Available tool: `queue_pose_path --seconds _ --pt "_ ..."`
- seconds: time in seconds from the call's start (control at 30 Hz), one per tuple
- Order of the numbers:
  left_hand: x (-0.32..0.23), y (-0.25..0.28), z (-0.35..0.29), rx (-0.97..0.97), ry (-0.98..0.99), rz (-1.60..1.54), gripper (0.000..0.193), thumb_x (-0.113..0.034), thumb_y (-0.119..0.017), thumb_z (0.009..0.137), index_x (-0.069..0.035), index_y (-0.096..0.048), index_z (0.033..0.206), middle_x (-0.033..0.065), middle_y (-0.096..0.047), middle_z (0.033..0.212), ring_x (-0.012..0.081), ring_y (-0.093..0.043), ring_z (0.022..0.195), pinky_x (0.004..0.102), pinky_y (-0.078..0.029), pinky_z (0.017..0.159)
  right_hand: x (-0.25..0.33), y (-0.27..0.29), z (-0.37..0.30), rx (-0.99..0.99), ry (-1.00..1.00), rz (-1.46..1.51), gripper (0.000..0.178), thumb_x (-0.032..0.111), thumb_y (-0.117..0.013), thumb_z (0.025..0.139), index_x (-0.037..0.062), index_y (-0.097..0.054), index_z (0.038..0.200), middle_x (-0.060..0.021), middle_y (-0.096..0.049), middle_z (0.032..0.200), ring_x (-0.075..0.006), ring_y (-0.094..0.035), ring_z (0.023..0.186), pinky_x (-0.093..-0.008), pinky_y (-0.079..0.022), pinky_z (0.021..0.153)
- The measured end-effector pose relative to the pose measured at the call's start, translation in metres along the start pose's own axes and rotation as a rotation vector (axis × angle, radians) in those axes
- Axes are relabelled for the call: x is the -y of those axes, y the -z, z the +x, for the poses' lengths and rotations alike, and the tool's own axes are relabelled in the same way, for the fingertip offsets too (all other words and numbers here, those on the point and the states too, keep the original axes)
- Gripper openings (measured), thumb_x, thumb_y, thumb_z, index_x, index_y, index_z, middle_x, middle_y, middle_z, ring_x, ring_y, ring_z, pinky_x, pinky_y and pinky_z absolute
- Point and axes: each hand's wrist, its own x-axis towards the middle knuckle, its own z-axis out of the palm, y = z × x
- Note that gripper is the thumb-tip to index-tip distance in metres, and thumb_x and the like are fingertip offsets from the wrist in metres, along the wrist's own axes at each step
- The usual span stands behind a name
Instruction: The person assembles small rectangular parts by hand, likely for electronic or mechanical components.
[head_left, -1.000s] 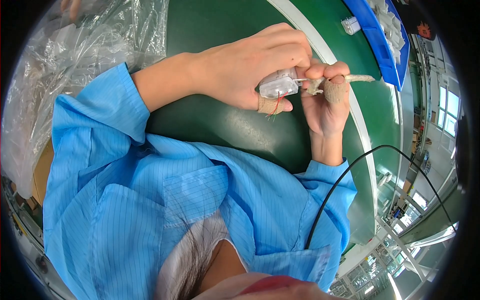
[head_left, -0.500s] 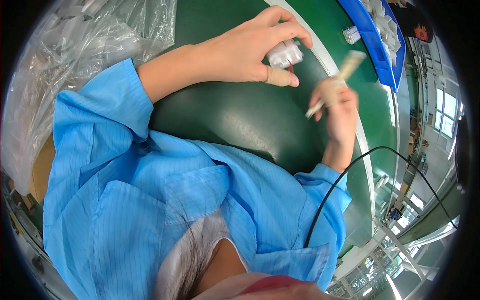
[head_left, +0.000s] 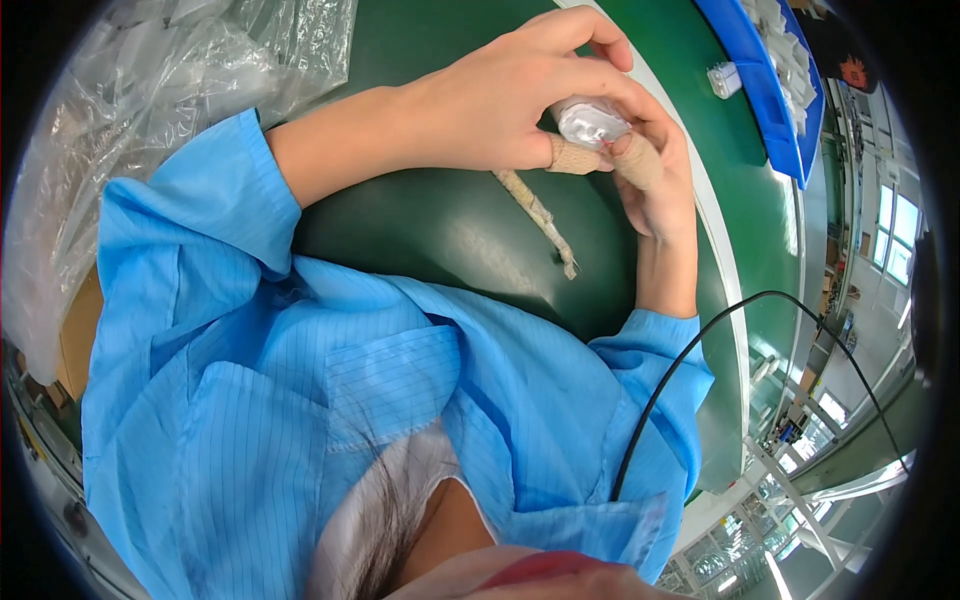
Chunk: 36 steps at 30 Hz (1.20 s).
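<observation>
Starts at the far left with crumpled clear sheeting [head_left: 180, 120], heaped beside the left forearm, probably pushed there to free the green worktop [head_left: 430, 230] under the hands. Comes next to the left hand [head_left: 500, 105], arched over the worktop and narrowed around a small clear plastic part [head_left: 592, 124]. Just below that palm, shows a thin pale stick [head_left: 538, 213], slanting down to the right toward a frayed tip, with its upper end hidden by the hand. Grips the clear plastic part from its left side between fingers and wrapped thumb, likely to leave the right end within reach of the other hand. Meets that end with the right hand [head_left: 662, 185], drawn narrow, with a thumb in a tan wrap [head_left: 636, 160] bent in against it; cannot tell from this angle whether to call it a pinch on the part or only a touch. Farther right, leads past a black cable [head_left: 770, 293] looping over the right sleeve, then to a loose white block [head_left: 724, 80] just beside a blue bin [head_left: 760, 90]. Holds pale pieces [head_left: 785, 70] inside that bin, presumably to keep them gathered yet handy.
</observation>
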Motion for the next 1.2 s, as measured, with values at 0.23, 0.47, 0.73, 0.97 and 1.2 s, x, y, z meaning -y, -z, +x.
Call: queue_pose_path --seconds 0.23,0.47,0.73,0.97,1.2 --pt "0.006 -0.002 0.001 -0.115 0.044 0.271 0.036 -0.018 -0.071 0.077 -0.005 -0.06 0.109 0.0117 -0.06 0.105 0.0309 -0.06 0.091 0.0375 -0.05 0.077 -0.011 0.0 0.003 -0.171 -0.1 0.343 0.043 0.025 -0.052 0.094 -0.0034 -0.048 0.126 -0.0163 -0.055 0.119 -0.0248 -0.057 0.106 -0.0367 -0.049 0.091" --pt "0.001 -0.004 0.003 -0.066 0.13 0.257 0.034 -0.023 -0.072 0.077 -0.003 -0.063 0.103 0.0143 -0.063 0.093 0.0321 -0.062 0.083 0.0372 -0.05 0.071 0.014 -0.003 0.0 -0.237 0.326 -0.345 0.032 -0.001 -0.067 0.078 0.0008 -0.065 0.11 -0.0066 -0.059 0.105 -0.0136 -0.054 0.097 -0.0256 -0.045 0.085" --pt "0.002 -0.01 0.0 -0.059 0.098 0.297 0.031 -0.025 -0.072 0.076 -0.002 -0.065 0.095 0.015 -0.063 0.083 0.0323 -0.062 0.075 0.038 -0.049 0.065 0.015 -0.004 -0.005 -0.281 0.386 -0.502 0.028 0.001 -0.07 0.076 -0.001 -0.066 0.104 -0.0072 -0.062 0.095 -0.0137 -0.058 0.086 -0.0257 -0.049 0.077" --pt "0.005 -0.011 -0.002 -0.05 0.054 0.349 0.027 -0.023 -0.071 0.076 -0.002 -0.065 0.092 0.0149 -0.063 0.081 0.034 -0.061 0.075 0.0407 -0.048 0.066 0.01 -0.004 -0.008 -0.278 0.36 -0.521 0.028 0.0 -0.07 0.075 -0.0019 -0.065 0.102 -0.0084 -0.063 0.096 -0.0142 -0.06 0.085 -0.0256 -0.05 0.077" --pt "0.003 -0.01 -0.001 -0.056 0.019 0.38 0.024 -0.019 -0.072 0.074 -0.001 -0.064 0.089 0.0146 -0.062 0.08 0.034 -0.061 0.074 0.0401 -0.048 0.065 0.01 0.001 -0.007 -0.206 0.321 -0.443 0.031 -0.001 -0.07 0.075 -0.002 -0.064 0.106 -0.0092 -0.062 0.101 -0.015 -0.059 0.09 -0.0259 -0.05 0.081"
